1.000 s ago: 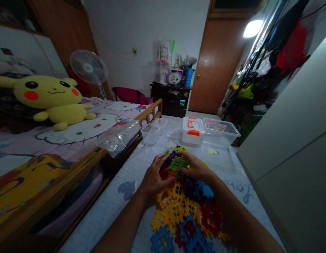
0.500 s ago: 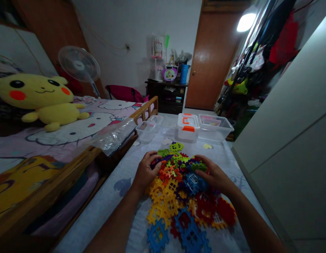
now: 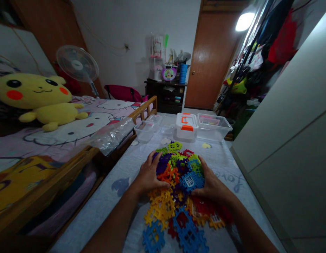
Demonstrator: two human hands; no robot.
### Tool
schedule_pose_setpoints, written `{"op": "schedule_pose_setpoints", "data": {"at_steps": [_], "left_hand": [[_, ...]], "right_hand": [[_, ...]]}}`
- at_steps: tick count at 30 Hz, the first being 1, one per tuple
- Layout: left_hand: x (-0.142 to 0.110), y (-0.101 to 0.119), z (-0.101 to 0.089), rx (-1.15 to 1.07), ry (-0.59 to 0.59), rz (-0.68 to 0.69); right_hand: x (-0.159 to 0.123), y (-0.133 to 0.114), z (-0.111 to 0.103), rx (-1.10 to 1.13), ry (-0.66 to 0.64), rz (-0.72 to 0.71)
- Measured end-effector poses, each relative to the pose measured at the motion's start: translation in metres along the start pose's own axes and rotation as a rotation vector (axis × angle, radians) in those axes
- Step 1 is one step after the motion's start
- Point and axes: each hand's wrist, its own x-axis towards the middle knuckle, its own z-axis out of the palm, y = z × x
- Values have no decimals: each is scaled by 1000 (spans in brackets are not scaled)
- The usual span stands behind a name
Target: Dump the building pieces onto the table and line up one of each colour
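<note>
A heap of plastic interlocking building pieces (image 3: 176, 172) lies on the pale blue bed sheet. My left hand (image 3: 149, 175) rests against its left side, thumb and fingers spread around purple pieces (image 3: 163, 163) and orange ones (image 3: 169, 174). On the other side my right hand (image 3: 215, 184) curves with fingers apart beside a blue window piece (image 3: 189, 181) and some lime green pieces (image 3: 196, 161). Nearer to me are yellow pieces (image 3: 160, 207), red pieces (image 3: 209, 209) partly under my right hand, and blue pieces (image 3: 190, 235). Neither hand lifts a piece.
Beyond the heap stand a lidded clear box with orange latches (image 3: 186, 127), an open clear bin (image 3: 214, 128) and a smaller clear container (image 3: 144, 131). A wooden bed rail (image 3: 73, 172) runs along the left. A pale cabinet (image 3: 289, 140) borders the right.
Both hands have come slightly nearer to me and opened wider around the heap. Purple pieces now show by my left hand, and the green piece under my right fingers has shifted.
</note>
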Motion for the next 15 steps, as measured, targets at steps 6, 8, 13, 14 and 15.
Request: {"op": "schedule_pose_setpoints", "data": {"at_steps": [6, 8, 13, 14, 15], "left_hand": [[2, 10, 2, -34, -58, 79], [2, 12, 2, -62, -56, 90], [4, 13, 4, -143, -24, 105], [4, 13, 5, -156, -18, 106], [5, 12, 6, -170, -10, 107]], "right_hand": [[19, -11, 7, 148, -20, 27], [27, -12, 8, 207, -36, 26], [44, -16, 12, 392, -64, 17], [47, -19, 14, 424, -75, 12], [49, -21, 16, 455, -88, -1]]}}
